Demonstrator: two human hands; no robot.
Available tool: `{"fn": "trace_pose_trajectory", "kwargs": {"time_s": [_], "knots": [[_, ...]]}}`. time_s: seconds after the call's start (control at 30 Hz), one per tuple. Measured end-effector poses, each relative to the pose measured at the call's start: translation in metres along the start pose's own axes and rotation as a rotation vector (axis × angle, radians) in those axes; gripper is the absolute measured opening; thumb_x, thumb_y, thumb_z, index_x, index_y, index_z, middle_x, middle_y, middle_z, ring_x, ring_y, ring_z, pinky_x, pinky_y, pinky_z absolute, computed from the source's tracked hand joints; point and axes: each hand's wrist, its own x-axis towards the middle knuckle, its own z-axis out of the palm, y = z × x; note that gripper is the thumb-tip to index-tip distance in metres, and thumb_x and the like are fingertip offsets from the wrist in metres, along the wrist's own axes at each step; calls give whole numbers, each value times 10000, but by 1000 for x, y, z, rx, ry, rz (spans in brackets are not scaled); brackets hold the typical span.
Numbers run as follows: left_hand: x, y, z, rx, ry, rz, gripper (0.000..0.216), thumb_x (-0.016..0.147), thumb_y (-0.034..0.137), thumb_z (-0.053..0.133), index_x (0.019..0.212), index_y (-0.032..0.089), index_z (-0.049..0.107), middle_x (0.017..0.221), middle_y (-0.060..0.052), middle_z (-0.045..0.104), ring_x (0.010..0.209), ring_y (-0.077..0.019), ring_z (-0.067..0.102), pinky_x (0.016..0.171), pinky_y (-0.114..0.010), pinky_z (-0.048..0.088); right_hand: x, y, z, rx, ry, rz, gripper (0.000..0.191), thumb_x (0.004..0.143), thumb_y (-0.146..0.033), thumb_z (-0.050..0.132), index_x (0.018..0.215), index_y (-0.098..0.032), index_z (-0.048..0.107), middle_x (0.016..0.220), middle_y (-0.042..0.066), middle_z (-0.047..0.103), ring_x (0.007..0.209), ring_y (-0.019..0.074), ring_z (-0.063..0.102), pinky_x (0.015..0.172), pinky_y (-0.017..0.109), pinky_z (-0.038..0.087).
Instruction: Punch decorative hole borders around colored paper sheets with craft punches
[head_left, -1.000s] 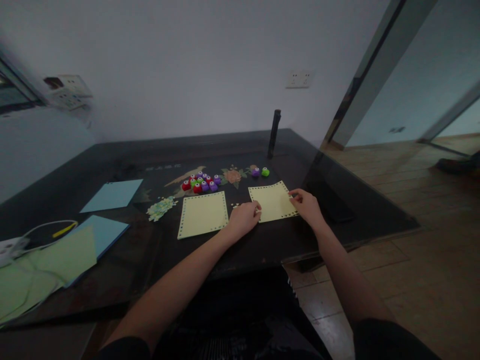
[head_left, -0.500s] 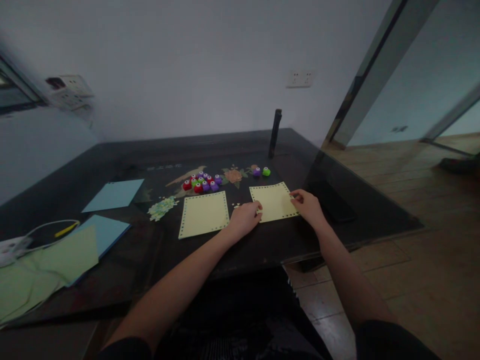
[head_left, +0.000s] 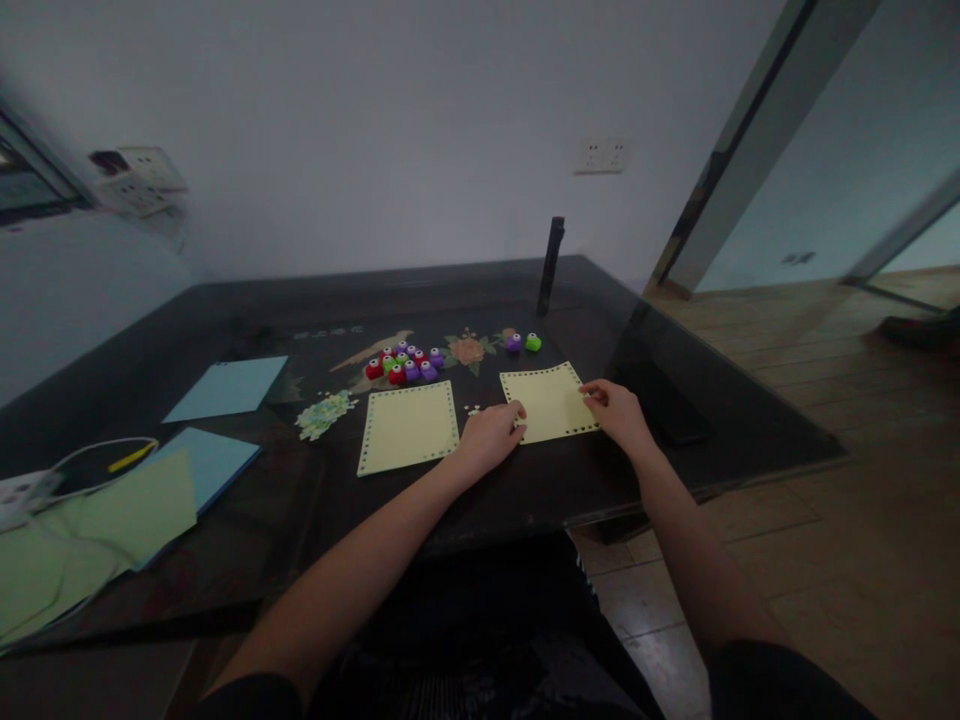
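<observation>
Two pale yellow paper sheets with punched holes along their edges lie on the dark table (head_left: 225,560). My left hand (head_left: 490,438) rests curled at the left lower corner of the right sheet (head_left: 548,400), fingertips pressed on its edge. My right hand (head_left: 616,412) pinches that sheet's right edge. The left sheet (head_left: 409,427) lies untouched beside my left hand. A few tiny paper bits (head_left: 472,409) sit between the sheets.
A cluster of red, purple and green small punches (head_left: 405,364) sits behind the left sheet, two more punches (head_left: 523,343) behind the right. A pile of paper confetti (head_left: 324,414), blue sheets (head_left: 226,388), green paper (head_left: 112,520), a black upright cylinder (head_left: 551,262) and a dark phone (head_left: 667,405) are also on the table.
Almost nothing differs; both hands stay on the right yellow sheet, with only a slight shift of the view.
</observation>
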Motion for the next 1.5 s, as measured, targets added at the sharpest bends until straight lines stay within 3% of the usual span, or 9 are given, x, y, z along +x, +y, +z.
{"fn": "trace_pose_trajectory", "kwargs": {"time_s": [0.93, 1.23, 1.5], "knots": [[0, 0, -1, 79, -28, 12, 202, 857, 277, 463, 1038, 231, 543, 950, -36, 671, 863, -188, 627, 680, -261, 450, 0, -1, 0, -77, -13, -16, 191, 751, -159, 521, 829, -177, 694, 701, 40, 655, 639, 153, 567, 618, 256, 402], [0, 0, -1, 67, -30, 13, 204, 854, 278, 470, 1039, 230, 542, 936, -41, 668, 852, -192, 624, 696, -278, 459, -2, -3, 0, -180, 2, -25, 152, 738, -192, 564, 834, -192, 682, 772, 30, 516, 667, 144, 524, 636, 258, 399], [-4, 4, -6, -15, 21, 28, 240, 859, 250, 466, 1082, 204, 541, 896, -47, 652, 808, -178, 614, 727, -282, 457, 0, -8, -3, -127, 104, -18, 145, 754, -248, 560, 815, -195, 681, 831, 37, 512, 656, 145, 501, 631, 280, 405]]}}
